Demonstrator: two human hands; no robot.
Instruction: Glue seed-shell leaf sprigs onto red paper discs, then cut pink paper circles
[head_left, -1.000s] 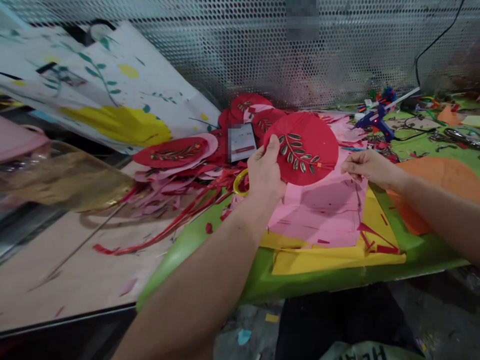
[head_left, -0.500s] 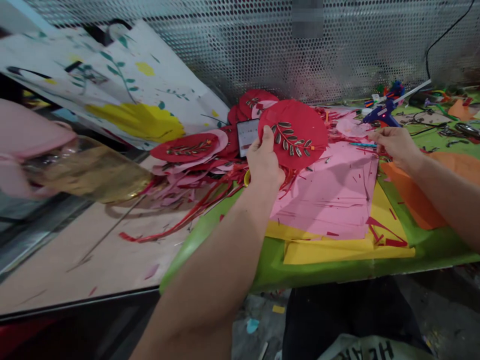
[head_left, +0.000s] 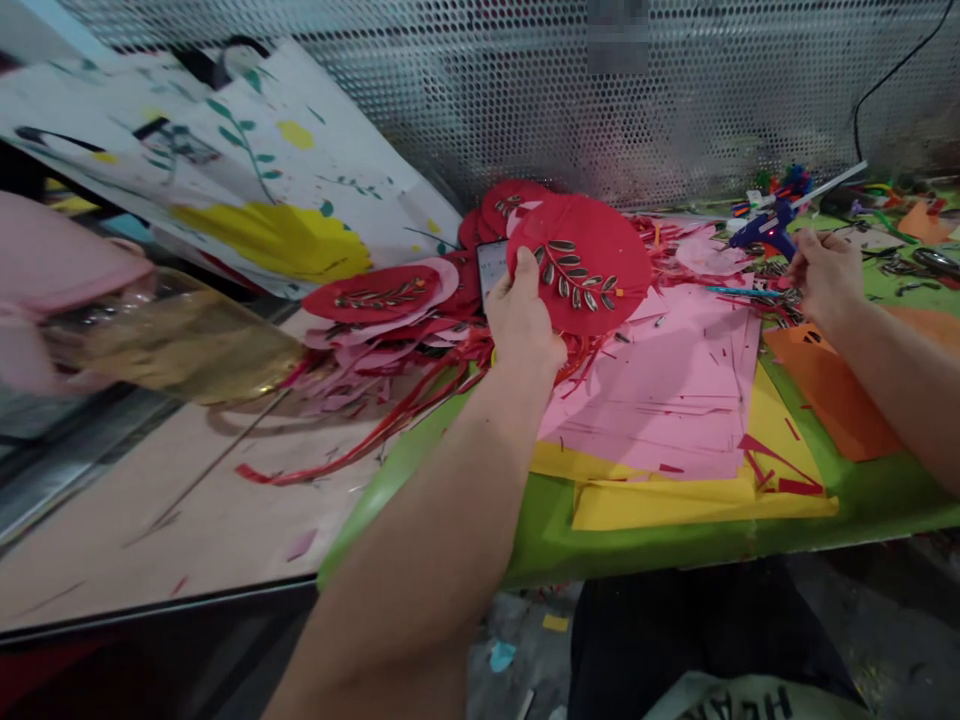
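My left hand [head_left: 521,325] grips a round red paper piece [head_left: 634,240] by its left edge, thumb on the face. A leafy sprig of dark striped seeds [head_left: 576,275] decorates that face. Red strips hang below it. At the right, my right hand [head_left: 829,275] has its fingers curled at the handle of a blue glue gun [head_left: 765,232], which has a white glue stick in its back and a small red light. Beside those fingers a thin light-blue pen-like tool [head_left: 742,291] lies on the pile. A phone [head_left: 491,262] shows partly behind my left hand.
More red and pink decorated rounds [head_left: 386,292] are heaped at left. Pink sheets [head_left: 652,400] lie over yellow paper [head_left: 675,503] on the green table [head_left: 637,560]. Orange paper [head_left: 832,400] is under my right forearm. A flowered white bag [head_left: 255,160] leans near the perforated metal screen [head_left: 712,100].
My right hand has left the light-blue tool and moved right, up to the glue gun's handle. My left hand still holds the red round, which has shifted slightly left.
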